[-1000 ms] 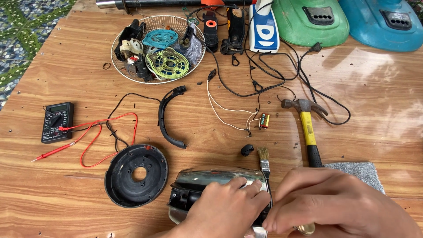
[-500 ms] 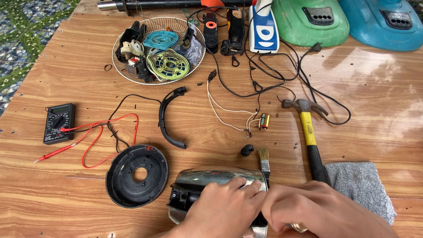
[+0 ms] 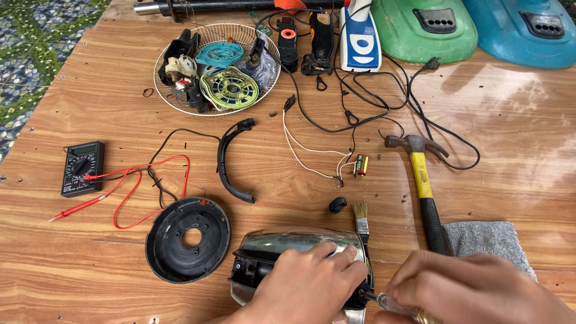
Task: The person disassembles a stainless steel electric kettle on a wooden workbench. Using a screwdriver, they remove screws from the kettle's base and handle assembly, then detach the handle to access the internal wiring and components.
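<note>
1. Fingers of the left hand (image 3: 312,282) are curled down and clamped on the shiny metal housing (image 3: 288,243), pinning it to the bench (image 3: 510,150) at the near edge. Fingers of the right hand (image 3: 474,288) are closed around a clear-handled screwdriver (image 3: 390,302); its tip meets the housing's right end, at the black rim.
2. The housing lies on its side, between the round black cover plate (image 3: 189,239) to its left and the grey cloth (image 3: 489,240) to its right. The small paintbrush (image 3: 361,219) touches or nearly touches its upper right edge; I cannot tell which.
3. The screw itself is hidden behind the left hand's knuckles.
4. Judgement on doing this well: keep the driver in line with the screw, press inward before turning, and let the left hand take the twist so the rounded shell does not roll.
5. Risk: the polished surface looks slippery; a slip would send the tip toward the left fingers.
6. Nearby, not in use: yellow-handled hammer (image 3: 423,180), multimeter (image 3: 82,168) with red leads, curved black handle piece (image 3: 231,159), wire basket (image 3: 174,99) of parts at the far side.
</note>
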